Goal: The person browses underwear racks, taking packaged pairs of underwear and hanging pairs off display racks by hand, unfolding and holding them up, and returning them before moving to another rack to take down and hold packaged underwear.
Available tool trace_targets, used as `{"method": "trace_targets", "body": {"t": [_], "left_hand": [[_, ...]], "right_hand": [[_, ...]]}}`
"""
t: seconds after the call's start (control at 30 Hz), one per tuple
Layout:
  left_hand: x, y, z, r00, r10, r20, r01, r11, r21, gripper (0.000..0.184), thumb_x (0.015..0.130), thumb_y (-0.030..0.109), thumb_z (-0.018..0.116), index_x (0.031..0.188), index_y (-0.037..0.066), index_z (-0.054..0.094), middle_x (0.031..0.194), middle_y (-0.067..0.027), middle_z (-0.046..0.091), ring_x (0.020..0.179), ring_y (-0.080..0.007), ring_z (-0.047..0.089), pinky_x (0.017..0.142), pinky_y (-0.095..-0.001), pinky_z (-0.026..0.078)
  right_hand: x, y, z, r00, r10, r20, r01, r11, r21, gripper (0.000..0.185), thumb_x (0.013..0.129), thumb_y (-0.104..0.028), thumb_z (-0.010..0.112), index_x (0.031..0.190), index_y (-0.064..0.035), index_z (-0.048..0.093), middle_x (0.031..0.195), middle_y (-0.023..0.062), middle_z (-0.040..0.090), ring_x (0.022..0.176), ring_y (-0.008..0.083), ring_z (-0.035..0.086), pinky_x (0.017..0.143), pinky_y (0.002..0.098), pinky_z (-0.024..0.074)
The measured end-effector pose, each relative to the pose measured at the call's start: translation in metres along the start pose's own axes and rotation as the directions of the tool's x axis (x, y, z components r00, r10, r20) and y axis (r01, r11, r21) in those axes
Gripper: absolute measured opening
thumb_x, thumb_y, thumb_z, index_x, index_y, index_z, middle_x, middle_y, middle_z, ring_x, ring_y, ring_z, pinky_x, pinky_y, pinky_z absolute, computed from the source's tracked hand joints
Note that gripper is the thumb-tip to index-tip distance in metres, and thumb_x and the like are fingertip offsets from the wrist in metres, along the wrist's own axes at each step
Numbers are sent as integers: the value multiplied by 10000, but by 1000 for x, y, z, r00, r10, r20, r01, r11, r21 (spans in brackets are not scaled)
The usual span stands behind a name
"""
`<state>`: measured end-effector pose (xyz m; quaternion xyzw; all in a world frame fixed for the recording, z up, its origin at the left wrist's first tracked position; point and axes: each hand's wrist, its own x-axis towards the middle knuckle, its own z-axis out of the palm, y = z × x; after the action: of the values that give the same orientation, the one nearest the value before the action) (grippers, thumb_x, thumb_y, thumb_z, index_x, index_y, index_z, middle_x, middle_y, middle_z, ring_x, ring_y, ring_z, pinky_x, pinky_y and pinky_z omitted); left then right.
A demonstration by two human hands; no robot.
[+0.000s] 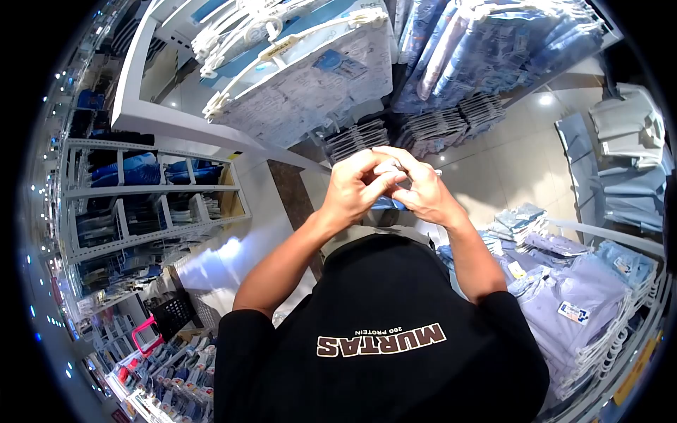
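Both hands meet in front of my chest, above the black shirt. My left hand point(352, 185) and my right hand point(423, 187) have curled fingers that touch each other. Something small and pale shows between the fingers, too small to name. Just beyond the hands hang rows of folded garments on white hangers point(434, 125). A bit of blue shows below the fingers.
White-framed shelves with folded jeans point(134, 171) stand at the left. Patterned light-blue garments point(486, 49) hang ahead. Lilac clothes on hangers point(578, 296) lie at the right. A black basket point(173, 317) and a pink handle point(144, 335) are at the lower left.
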<state>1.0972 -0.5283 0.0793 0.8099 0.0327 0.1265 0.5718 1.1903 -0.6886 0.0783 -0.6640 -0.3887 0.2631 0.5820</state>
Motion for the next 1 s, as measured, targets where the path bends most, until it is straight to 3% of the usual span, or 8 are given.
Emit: {"method": "trace_targets", "body": {"t": [0.07,0.23,0.43,0.5,0.53,0.7,0.93,1.0], "left_hand": [[-1,-6,2,995,-75,-63,50,944,-326,271,829,83,791,1064,5,681,888,-43,685,741,-68,614,655,-212,487],[8,-11,-39,991,-27,-134,35,998,57,313,755,86,856,1015,22,694,664,82,500,592,-6,429,517,-178,346],[18,-7,-60,912,-127,-390,71,985,-154,135,892,79,742,982,2,679,838,6,670,723,-33,574,640,-174,439],[22,-2,-53,903,-89,-421,-4,976,-216,159,874,111,771,951,10,675,667,86,528,590,8,418,513,-171,313],[22,-1,-51,907,-75,-415,-23,974,-226,152,875,103,767,950,9,674,671,83,533,592,8,421,516,-169,315],[28,20,-34,924,-27,-381,-86,957,-276,137,883,77,751,947,-8,664,718,39,616,614,3,484,526,-167,368],[33,22,-34,958,-8,-288,-59,973,-225,184,830,92,805,938,11,681,632,91,450,588,-11,378,512,-192,317],[35,13,-45,988,-70,-136,22,944,-330,428,845,184,798,1183,10,600,889,-2,566,767,-57,528,665,-211,440]], "right_hand": [[5,13,8,1000,-2,-24,3,998,65,361,922,-160,676,1241,-15,595,1016,100,678,938,142,633,845,302,511],[3,19,-4,991,102,-83,-96,993,74,246,1015,-166,561,1191,-7,626,924,10,660,823,56,547,747,229,463],[5,16,-8,979,152,135,-170,977,131,234,1020,-203,563,1157,-33,649,753,-77,494,676,21,422,627,192,370],[7,12,-7,958,166,234,-210,962,176,230,1016,-200,568,1143,-29,655,775,-53,506,711,50,468,655,210,404],[14,24,-4,966,-118,230,113,993,34,210,991,-170,598,1117,-20,675,1001,56,587,881,112,557,745,251,459],[16,8,13,948,-41,317,49,999,-16,206,956,-179,623,1093,-47,701,1417,164,481,1287,260,519,966,340,465],[13,10,16,957,18,290,-3,999,-52,172,966,-144,605,1028,-1,677,918,38,573,828,149,548,741,301,472],[7,12,17,969,96,227,-142,971,192,176,985,-144,596,1061,-9,680,875,-1,545,741,86,518,672,252,463]]}}
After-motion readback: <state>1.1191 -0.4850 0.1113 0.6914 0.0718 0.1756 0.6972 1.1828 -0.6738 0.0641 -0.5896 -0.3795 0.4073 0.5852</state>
